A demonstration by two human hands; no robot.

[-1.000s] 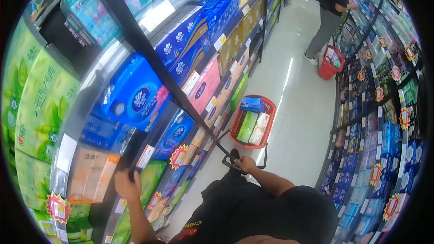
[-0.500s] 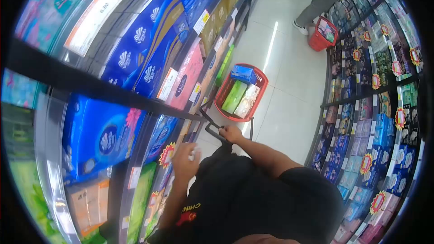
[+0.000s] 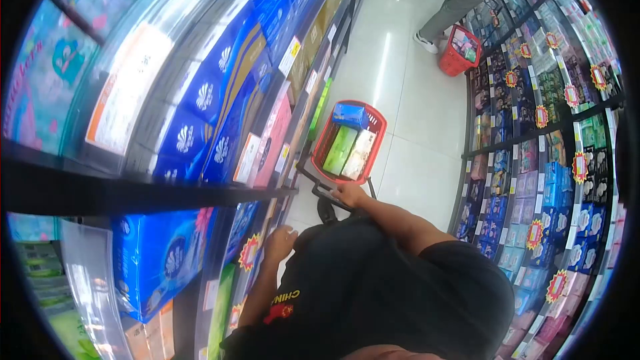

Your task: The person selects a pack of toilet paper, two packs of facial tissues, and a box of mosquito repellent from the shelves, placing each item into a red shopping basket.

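Observation:
My right hand is closed around the black handle of a red shopping basket. Three packs lie in the basket: a blue pack at its far end, with a green pack and a whitish patterned pack side by side nearer me. My left hand hangs close to the left shelf, beside my body. Its fingers are loosely bent and apart, and no held thing can be made out. Large blue tissue packs sit on the shelf beyond it.
Shelves of packs and price tags line the left, crossed by a black shelf bar. Another person stands ahead on the right, reaching to the right shelves, with a second red basket nearby. Pale tiled floor runs between.
My left hand has dropped slightly, nearer my body. The view has shifted, so the basket and the other person appear a little further left. My right hand keeps hold of the handle.

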